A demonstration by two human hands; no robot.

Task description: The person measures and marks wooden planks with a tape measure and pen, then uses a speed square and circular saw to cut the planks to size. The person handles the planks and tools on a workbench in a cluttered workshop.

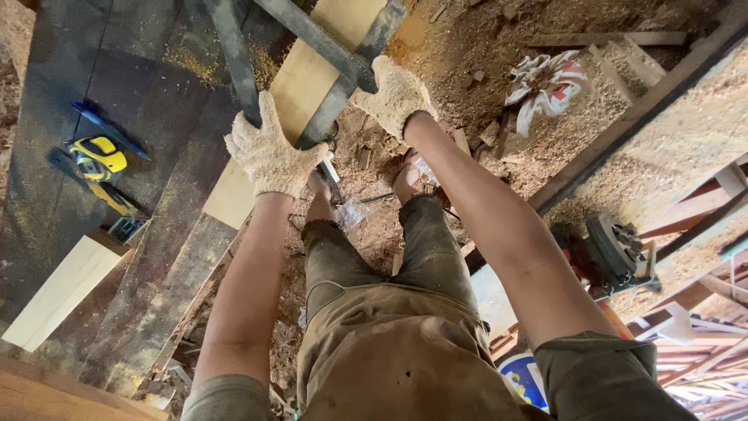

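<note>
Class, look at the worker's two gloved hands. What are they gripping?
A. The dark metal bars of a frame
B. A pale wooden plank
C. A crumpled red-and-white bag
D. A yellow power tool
A: the left hand and the right hand each close around the dark metal bars, while the yellow power tool lies apart on the dark boards.

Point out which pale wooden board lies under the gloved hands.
The long pale wooden plank running beneath the dark metal frame; the shorter pale wooden board lies apart, lower left, near the yellow power tool.
</note>
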